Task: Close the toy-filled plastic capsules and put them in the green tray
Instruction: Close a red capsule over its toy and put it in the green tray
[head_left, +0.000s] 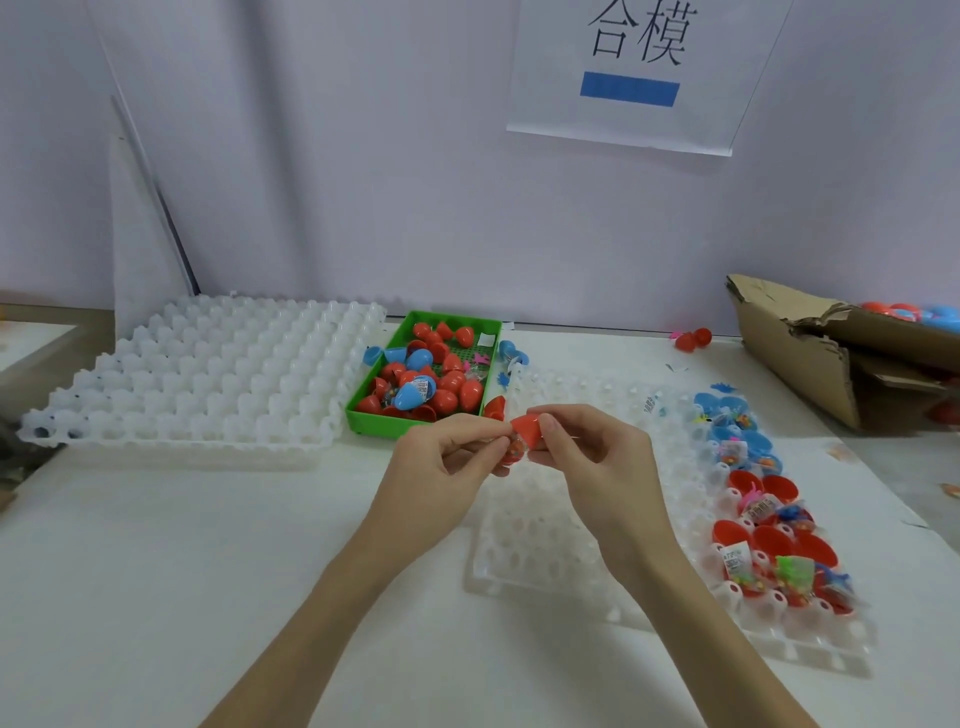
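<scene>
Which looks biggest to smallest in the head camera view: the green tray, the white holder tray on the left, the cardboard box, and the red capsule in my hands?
1. White holder tray
2. Cardboard box, though cut off by the frame edge, so unsure against the next
3. Green tray
4. Red capsule, held by both hands

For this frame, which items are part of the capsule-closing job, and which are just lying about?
Part of the job:
- red capsule, held by left hand and right hand
- green tray
- open filled capsules in the white holder tray

Lying about:
- stacked white trays
- cardboard box
- wall sign
</scene>
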